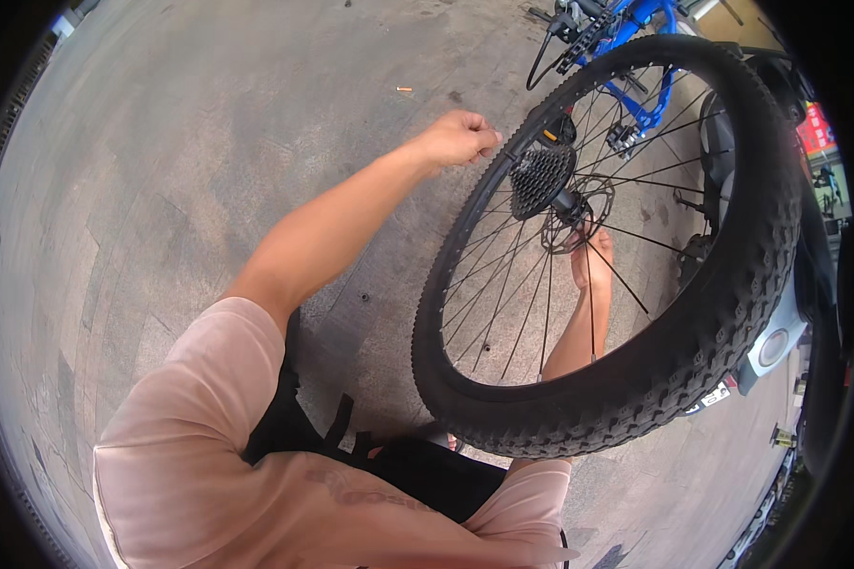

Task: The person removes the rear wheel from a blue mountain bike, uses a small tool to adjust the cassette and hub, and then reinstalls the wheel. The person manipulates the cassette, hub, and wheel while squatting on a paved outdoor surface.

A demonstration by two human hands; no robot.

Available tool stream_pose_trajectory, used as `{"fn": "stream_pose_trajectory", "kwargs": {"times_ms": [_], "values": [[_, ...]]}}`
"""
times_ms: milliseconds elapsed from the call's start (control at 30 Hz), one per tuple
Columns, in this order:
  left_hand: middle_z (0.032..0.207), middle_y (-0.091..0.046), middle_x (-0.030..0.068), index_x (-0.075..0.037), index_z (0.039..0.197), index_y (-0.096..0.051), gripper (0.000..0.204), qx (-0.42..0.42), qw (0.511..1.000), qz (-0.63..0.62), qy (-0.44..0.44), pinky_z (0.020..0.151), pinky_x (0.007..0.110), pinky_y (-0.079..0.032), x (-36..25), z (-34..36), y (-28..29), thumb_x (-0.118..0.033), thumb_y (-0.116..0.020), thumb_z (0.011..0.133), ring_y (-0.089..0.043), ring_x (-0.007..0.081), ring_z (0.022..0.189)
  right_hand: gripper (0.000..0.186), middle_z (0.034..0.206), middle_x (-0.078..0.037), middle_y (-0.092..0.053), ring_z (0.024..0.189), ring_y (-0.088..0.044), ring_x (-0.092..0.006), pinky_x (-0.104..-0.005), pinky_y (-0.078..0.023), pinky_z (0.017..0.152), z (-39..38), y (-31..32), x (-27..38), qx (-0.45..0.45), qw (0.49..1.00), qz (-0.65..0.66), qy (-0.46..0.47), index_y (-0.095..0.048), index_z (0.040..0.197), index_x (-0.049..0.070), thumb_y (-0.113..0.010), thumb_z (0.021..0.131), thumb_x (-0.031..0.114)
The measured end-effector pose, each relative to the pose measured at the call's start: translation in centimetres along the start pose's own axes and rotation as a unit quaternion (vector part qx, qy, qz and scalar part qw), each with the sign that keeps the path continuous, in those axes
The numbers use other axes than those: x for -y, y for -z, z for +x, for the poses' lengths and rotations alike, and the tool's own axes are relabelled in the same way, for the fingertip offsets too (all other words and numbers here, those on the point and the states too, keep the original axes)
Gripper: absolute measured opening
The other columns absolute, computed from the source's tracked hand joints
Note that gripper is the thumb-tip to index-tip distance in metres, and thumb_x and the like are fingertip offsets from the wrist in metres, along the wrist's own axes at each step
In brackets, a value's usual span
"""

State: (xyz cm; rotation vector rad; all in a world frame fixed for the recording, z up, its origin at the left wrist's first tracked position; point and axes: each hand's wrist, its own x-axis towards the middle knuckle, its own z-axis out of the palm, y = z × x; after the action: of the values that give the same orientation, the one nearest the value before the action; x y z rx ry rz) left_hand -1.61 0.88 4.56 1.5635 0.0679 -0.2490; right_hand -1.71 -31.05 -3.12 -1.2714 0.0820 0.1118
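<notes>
A bicycle wheel [750,284] with a knobby black tyre stands tilted on the right side of the view. At its hub sit a dark cassette of sprockets [541,182] and a thin disc brake rotor [552,237]. Behind the spokes my right hand [593,256] is closed at the axle end of the hub, its forearm passing behind the tyre. My left hand [460,138] is held just left of the tyre's edge, near the cassette. Its fingers are curled together; whatever they may hold is hidden.
Beyond the wheel is a blue bicycle frame [647,109] with its chain and derailleur parts. A scooter-like vehicle [773,346] stands close behind the tyre at right. A small orange-and-white stub [404,89] lies on the grey paved floor [161,190].
</notes>
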Motion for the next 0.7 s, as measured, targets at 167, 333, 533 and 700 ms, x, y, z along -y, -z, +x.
{"fn": "stream_pose_trajectory", "kwargs": {"times_ms": [167, 333, 533, 700], "values": [[0.078, -0.06, 0.0015, -0.006, 0.088, -0.062, 0.022, 0.01, 1.0, 0.013, -0.004, 0.059, 0.025, -0.042, 0.7, 0.8, -0.6, -0.028, -0.065, 0.088, -0.051, 0.0099, 0.066, 0.02, 0.075, 0.0, -0.058, 0.064, -0.052, -0.0098, -0.0235, -0.041, 0.054, -0.8, -0.3, 1.3, -0.025, 0.996, -0.085, 0.003, -0.057, 0.089, 0.009, -0.053, 0.098, 0.026], [0.079, -0.061, 0.0031, -0.004, 0.088, -0.063, 0.027, 0.039, 0.999, 0.024, -0.025, 0.061, 0.027, -0.044, 1.5, 1.3, -0.4, -0.031, -0.065, 0.088, -0.052, 0.0107, 0.067, 0.018, 0.081, -0.002, -0.058, 0.07, -0.055, -0.0127, -0.0291, -0.047, 0.062, -0.6, 1.2, 0.3, -0.017, 1.0, 0.002, 0.001, -0.056, 0.093, 0.007, -0.053, 0.098, 0.024], [0.078, -0.061, 0.0031, -0.003, 0.084, -0.066, 0.031, 0.044, 0.998, 0.045, -0.009, 0.061, 0.027, -0.045, 1.7, 1.9, -1.0, -0.034, -0.069, 0.086, -0.053, 0.0117, 0.069, 0.011, 0.078, -0.002, -0.055, 0.067, -0.051, -0.0136, -0.0298, -0.046, 0.061, -0.9, 0.5, 0.9, -0.017, 1.0, -0.005, -0.004, -0.056, 0.093, 0.006, -0.056, 0.097, 0.016], [0.072, -0.06, 0.0035, -0.002, 0.084, -0.067, 0.032, 0.031, 0.994, 0.104, -0.031, 0.06, 0.027, -0.044, 1.5, 1.9, -1.5, -0.034, -0.071, 0.084, -0.053, 0.0114, 0.065, 0.013, 0.075, -0.002, -0.054, 0.065, -0.05, -0.0139, -0.0291, -0.046, 0.059, -0.8, 0.4, 0.9, -0.033, 0.999, -0.015, -0.004, -0.055, 0.09, 0.006, -0.056, 0.097, 0.017]]}}
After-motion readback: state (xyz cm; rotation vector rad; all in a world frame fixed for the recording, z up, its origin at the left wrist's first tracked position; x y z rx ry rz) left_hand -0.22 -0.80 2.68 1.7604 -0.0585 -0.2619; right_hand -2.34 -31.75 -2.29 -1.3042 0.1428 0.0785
